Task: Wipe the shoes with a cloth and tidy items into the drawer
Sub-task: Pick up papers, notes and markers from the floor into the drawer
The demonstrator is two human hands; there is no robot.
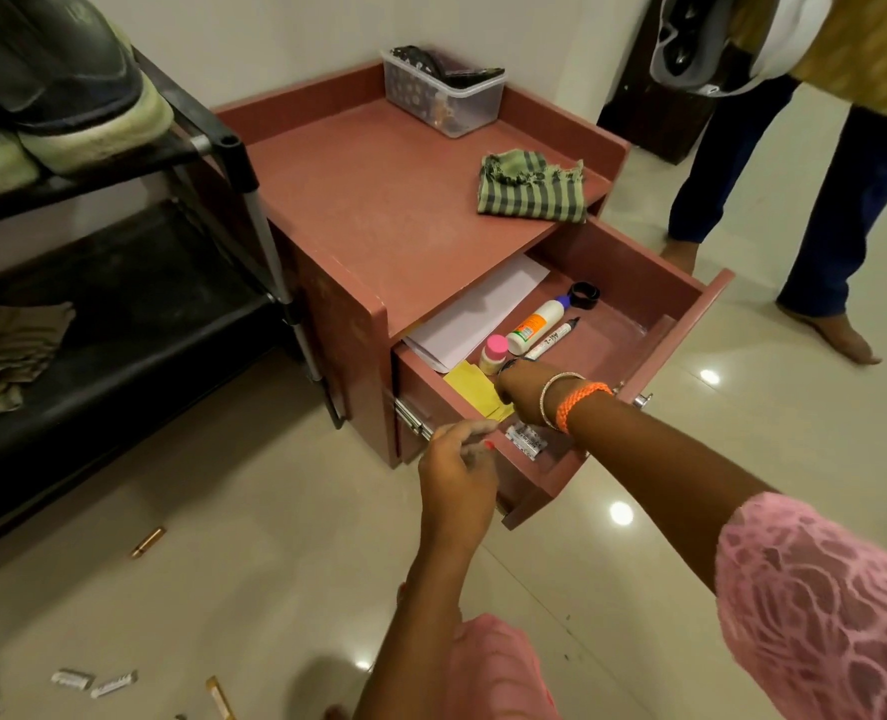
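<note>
Drawer [633,324]: top one of a reddish-brown bedside cabinet [379,200], pulled well out, its front toward the camera, a metal knob [643,400] on the front panel.
Drawer contents: white papers [475,311] at the back left; a small bottle with a pink cap [494,352]; a white glue bottle [537,324] with an orange label and blue tip, lying on its side; a black-capped marker [558,337] just beside it; a black ring-shaped thing [585,294] near the back; yellow paper slips [475,389] at the front left; a foil blister strip [527,441] against the front wall.
Right hand [522,392]: reaching down into the drawer, fingers curled at the yellow slips; whether it actually grips them I cannot tell. Silver bangle [553,397] and orange braided band [581,402] on the wrist.
Left hand [457,470]: held over the drawer's left front corner, fingers loosely bent, holding nothing visible.
Cloth [532,187]: green with dark stripes, frayed edge, crumpled on the cabinet top at its right edge, untouched.
Shoes [52,96]: dark uppers, grubby pale soles, on the top shelf of a black rack [119,314] left of the cabinet.
Cabinet top: clear plastic box [444,90] at the back corner, dark items inside.
Floor: pale glossy tiles [275,563], with more foil strips [93,682] and a small brass-coloured tube [148,543].
Background: a second person's legs [815,210], standing barefoot to the right.
</note>
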